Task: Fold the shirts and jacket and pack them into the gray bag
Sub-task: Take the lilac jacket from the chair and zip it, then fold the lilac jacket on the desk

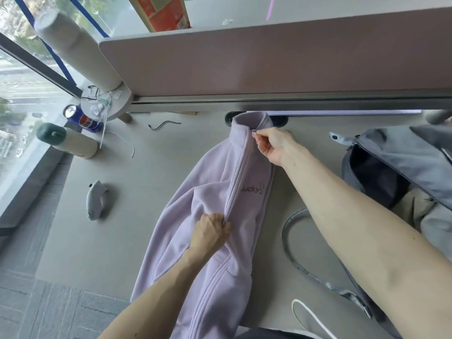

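Observation:
A lilac fleece jacket lies lengthwise on the grey table, collar toward the far divider and zipped up to the collar. My right hand pinches the small metal zipper pull at the collar. My left hand grips the fabric beside the zipper line at mid-chest. The gray bag sits open at the right, its dark inside showing with pale cloth in it. Its strap loops across the table toward me.
A pink-grey divider panel bounds the far side. At the left stand a white bottle with green cap, a blue can and a small grey plush toy. A black cable lies near the divider. Window at left.

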Action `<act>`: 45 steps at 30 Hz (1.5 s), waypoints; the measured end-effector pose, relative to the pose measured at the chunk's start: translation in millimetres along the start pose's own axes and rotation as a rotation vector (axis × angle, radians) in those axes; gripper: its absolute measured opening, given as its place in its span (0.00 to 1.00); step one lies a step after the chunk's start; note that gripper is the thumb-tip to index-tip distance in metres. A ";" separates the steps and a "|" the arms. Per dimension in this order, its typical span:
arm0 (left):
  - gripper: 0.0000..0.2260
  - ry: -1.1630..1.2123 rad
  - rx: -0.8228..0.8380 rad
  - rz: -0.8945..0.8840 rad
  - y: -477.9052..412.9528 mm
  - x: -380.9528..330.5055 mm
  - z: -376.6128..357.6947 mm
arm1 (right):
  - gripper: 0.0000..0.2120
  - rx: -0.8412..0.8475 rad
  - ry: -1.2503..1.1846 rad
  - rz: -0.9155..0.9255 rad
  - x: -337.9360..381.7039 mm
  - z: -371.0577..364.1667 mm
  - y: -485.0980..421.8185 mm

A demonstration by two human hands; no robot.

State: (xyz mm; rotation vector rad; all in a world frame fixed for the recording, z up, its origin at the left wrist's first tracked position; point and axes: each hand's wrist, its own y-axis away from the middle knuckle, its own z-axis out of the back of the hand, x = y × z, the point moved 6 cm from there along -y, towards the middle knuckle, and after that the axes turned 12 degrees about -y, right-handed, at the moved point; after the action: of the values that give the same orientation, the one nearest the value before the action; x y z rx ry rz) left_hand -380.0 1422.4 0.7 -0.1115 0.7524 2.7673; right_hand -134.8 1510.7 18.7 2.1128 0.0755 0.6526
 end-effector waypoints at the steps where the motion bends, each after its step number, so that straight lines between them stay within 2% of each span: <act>1: 0.19 0.011 0.006 0.006 0.1 2.2 -0.4 | 0.03 0.021 0.014 0.001 -0.7 0.0 0.5; 3: 0.19 0.056 0.016 0.013 0.0 7.4 -1.8 | 0.04 0.075 0.061 0.006 -3.5 0.7 4.0; 6: 0.20 0.100 0.016 0.028 -2.8 17.1 -0.7 | 0.10 0.090 0.075 0.007 -12.7 13.4 7.4; 9: 0.22 0.136 -0.002 0.042 -4.5 29.8 4.1 | 0.13 -0.022 0.148 0.028 -30.3 41.4 6.5; 13: 0.25 0.218 -0.044 0.034 -5.9 50.0 12.8 | 0.07 -0.166 0.295 0.003 -73.1 85.8 17.1; 17: 0.15 0.234 -0.132 0.095 -15.7 87.0 12.8 | 0.05 -0.217 0.448 -0.071 -125.2 119.9 41.9; 18: 0.15 0.228 -0.133 0.126 -16.9 99.0 11.1 | 0.05 -0.233 0.488 -0.083 -138.3 126.7 48.5; 21: 0.21 0.155 -0.106 0.239 -18.3 142.6 3.8 | 0.07 -0.297 0.664 -0.081 -173.8 141.0 68.8; 24: 0.26 0.118 -0.006 0.334 -14.1 185.2 -6.4 | 0.08 -0.358 0.841 -0.029 -202.7 144.4 89.7; 27: 0.27 0.069 0.108 0.351 -8.3 218.8 -17.1 | 0.07 -0.414 0.782 -0.043 -239.4 146.1 103.3; 30: 0.14 -0.002 0.225 0.277 -9.6 246.4 -27.0 | 0.13 -0.475 0.677 -0.004 -267.6 150.6 106.9; 32: 0.07 0.009 0.232 0.201 -12.8 257.8 -31.3 | 0.14 -0.503 0.610 0.031 -278.7 152.1 110.3; 35: 0.04 0.081 0.159 0.115 -16.1 267.4 -28.7 | 0.11 -0.549 0.485 0.124 -282.6 146.7 125.0; 38: 0.03 0.102 0.086 0.067 -12.8 273.0 -14.9 | 0.09 -0.553 0.460 0.230 -279.3 143.8 137.2; 41: 0.08 0.147 -0.012 0.065 -10.9 288.8 1.3 | 0.08 -0.584 0.505 0.336 -268.3 149.0 149.6; 45: 0.06 0.160 -0.116 0.120 -19.7 317.8 31.5 | 0.16 -0.655 0.477 0.469 -238.1 160.9 185.2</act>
State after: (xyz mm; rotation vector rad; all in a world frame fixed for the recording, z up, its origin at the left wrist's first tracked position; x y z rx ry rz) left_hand -679.8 1530.6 -27.5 -0.3240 0.6551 2.9435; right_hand -296.7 1211.1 -11.4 1.3126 -0.3376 1.2565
